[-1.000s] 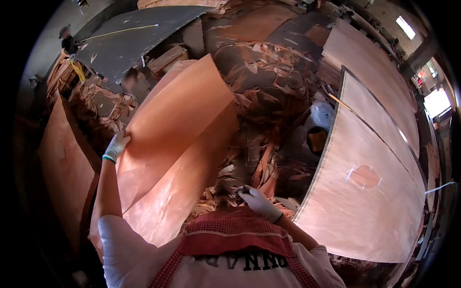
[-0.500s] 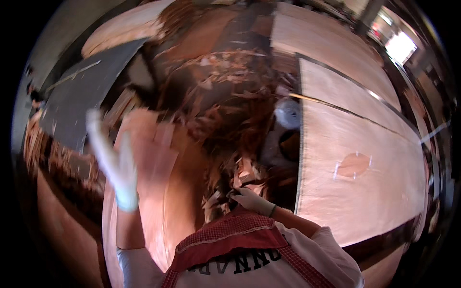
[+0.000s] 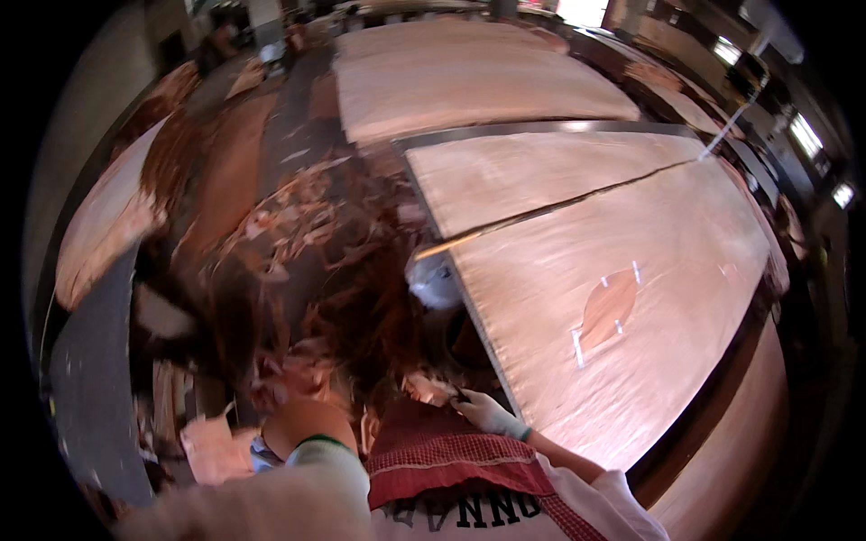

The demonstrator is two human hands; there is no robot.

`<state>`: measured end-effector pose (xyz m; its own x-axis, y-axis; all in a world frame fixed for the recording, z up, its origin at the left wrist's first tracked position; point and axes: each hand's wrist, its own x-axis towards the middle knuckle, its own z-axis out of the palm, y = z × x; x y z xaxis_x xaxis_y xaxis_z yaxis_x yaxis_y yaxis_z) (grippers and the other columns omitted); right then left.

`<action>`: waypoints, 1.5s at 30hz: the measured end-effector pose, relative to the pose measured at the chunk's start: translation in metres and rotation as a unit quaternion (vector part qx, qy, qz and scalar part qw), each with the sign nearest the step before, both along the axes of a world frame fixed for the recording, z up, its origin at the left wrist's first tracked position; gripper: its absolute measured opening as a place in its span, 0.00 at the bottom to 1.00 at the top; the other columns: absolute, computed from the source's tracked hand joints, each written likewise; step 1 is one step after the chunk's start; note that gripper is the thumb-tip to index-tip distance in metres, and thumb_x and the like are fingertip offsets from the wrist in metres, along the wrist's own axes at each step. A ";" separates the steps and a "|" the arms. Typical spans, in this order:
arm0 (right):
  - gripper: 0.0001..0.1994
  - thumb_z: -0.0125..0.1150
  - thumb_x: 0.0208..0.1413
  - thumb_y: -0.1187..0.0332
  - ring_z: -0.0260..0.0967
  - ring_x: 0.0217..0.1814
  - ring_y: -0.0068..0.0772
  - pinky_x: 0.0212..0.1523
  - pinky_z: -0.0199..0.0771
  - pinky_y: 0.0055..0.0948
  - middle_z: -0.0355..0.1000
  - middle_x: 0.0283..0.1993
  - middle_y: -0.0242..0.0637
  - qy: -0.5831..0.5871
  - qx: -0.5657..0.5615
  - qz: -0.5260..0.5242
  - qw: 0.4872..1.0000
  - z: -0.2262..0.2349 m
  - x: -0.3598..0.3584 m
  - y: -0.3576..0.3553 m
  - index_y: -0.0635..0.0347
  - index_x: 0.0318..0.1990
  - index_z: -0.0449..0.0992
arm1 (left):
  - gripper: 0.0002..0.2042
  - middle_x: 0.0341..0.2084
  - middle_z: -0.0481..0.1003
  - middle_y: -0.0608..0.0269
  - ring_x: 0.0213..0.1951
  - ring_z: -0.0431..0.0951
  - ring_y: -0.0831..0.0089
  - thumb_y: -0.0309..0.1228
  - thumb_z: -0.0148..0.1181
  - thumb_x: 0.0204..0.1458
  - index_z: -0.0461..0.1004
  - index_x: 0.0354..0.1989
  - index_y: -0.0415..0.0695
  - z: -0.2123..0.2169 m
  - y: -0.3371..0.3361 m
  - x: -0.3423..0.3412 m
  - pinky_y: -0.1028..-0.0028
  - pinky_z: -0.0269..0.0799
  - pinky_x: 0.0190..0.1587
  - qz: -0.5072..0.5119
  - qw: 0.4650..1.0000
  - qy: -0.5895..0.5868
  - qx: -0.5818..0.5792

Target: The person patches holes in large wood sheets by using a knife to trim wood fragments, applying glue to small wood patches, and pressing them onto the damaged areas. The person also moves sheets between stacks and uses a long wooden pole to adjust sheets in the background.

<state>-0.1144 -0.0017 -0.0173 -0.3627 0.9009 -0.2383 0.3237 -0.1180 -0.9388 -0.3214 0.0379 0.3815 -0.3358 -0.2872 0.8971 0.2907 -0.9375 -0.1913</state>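
Observation:
My left hand (image 3: 244, 507), in a white glove with a green cuff, is large and blurred at the lower left, close to the camera. Its fingers are smeared and run out of the picture. My right hand (image 3: 492, 417), gloved in white too, is closed in front of my red checked apron (image 3: 451, 458). A small dark object (image 3: 462, 398) shows at its fingertips; its kind cannot be made out. Beside that hand lies a broad pale wood veneer sheet (image 3: 550, 216) on a raised stack, with a leaf-shaped brown patch (image 3: 609, 309) held by white tape strips.
A long thin stick (image 3: 451, 245) lies across the veneer sheet. Scrap veneer strips (image 3: 298, 216) litter the floor to the left. A whitish plastic bag (image 3: 434, 281) hangs by the stack's edge. Another veneer stack (image 3: 478, 77) stands beyond, and a dark grey board (image 3: 95, 379) at far left.
My left hand has swung from over the left-hand sheets back toward the camera. The view has turned right, bringing the patched veneer sheet nearer the middle. My right hand stays closed by the apron.

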 end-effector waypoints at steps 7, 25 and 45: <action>0.15 0.45 0.67 0.61 0.66 0.31 0.18 0.33 0.69 0.22 0.75 0.37 0.30 0.164 -0.194 -0.347 0.903 0.007 0.040 0.025 0.62 0.46 0.75 | 0.28 0.56 0.66 0.45 0.58 0.66 0.46 0.36 0.62 0.52 0.62 0.59 0.37 -0.196 0.262 0.103 0.57 0.61 0.60 -0.035 0.805 0.409 -0.429; 0.13 0.50 0.65 0.63 0.64 0.31 0.15 0.31 0.65 0.19 0.74 0.36 0.27 0.135 -0.161 -0.505 0.837 0.038 -0.013 0.185 0.61 0.47 0.76 | 0.24 0.44 0.72 0.39 0.42 0.75 0.44 0.44 0.61 0.49 0.67 0.51 0.43 -0.418 0.626 0.080 0.50 0.70 0.43 0.108 0.595 0.509 -0.613; 0.11 0.56 0.58 0.71 0.70 0.31 0.22 0.33 0.72 0.24 0.75 0.34 0.34 0.199 0.113 -0.699 0.677 0.040 0.112 0.360 0.69 0.45 0.73 | 0.21 0.47 0.72 0.51 0.56 0.68 0.52 0.28 0.63 0.44 0.71 0.49 0.40 -0.298 0.409 0.147 0.54 0.60 0.60 -0.175 0.694 0.564 -0.411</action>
<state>-0.0022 0.3581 0.0225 0.8884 0.4264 -0.1703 -0.2392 0.1131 -0.9644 -0.1747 0.4464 0.0833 0.7935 0.4003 0.4584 0.1175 -0.8398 0.5300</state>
